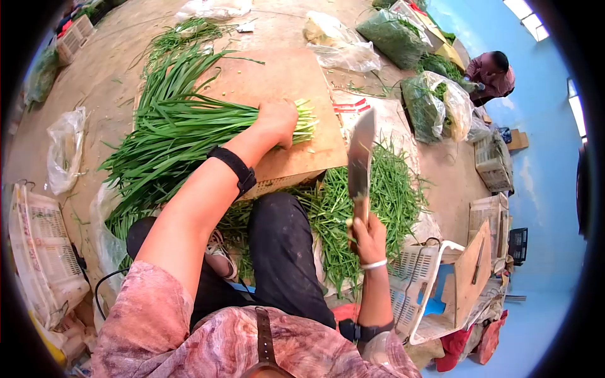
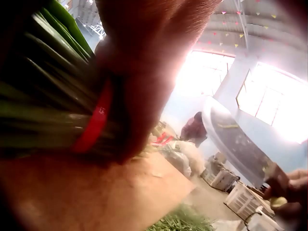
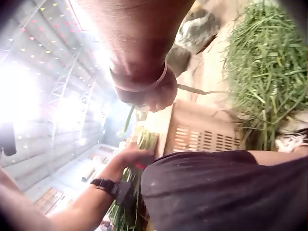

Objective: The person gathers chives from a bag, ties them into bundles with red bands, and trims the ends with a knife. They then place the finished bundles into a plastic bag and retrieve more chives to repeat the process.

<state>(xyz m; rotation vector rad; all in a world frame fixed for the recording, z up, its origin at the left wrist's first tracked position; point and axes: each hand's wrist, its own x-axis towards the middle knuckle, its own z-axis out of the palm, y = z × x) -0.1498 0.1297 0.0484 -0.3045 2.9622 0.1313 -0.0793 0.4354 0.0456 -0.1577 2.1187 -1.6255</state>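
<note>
My left hand (image 1: pixel 278 123) grips a bunch of long green garlic chives (image 1: pixel 201 121) near its pale cut ends. The bunch lies across a wooden board (image 1: pixel 283 75), leaves spreading left over the edge. In the left wrist view, a red band (image 2: pixel 99 118) circles the stems beside the hand. My right hand (image 1: pixel 369 239) holds a broad-bladed knife (image 1: pixel 361 154) by its wooden handle, blade pointing up and away, right of the board. A bit of pale stem sits by its thumb. Below the knife spreads a heap of cut green trimmings (image 1: pixel 378 189).
The board rests on a slotted crate (image 3: pixel 207 137). More chives (image 1: pixel 189 38) lie at its far left. White crates (image 1: pixel 416 283) stand right and left. Filled plastic bags (image 1: pixel 422 107) sit at the back right, near another person (image 1: pixel 495 75) bending by the blue wall.
</note>
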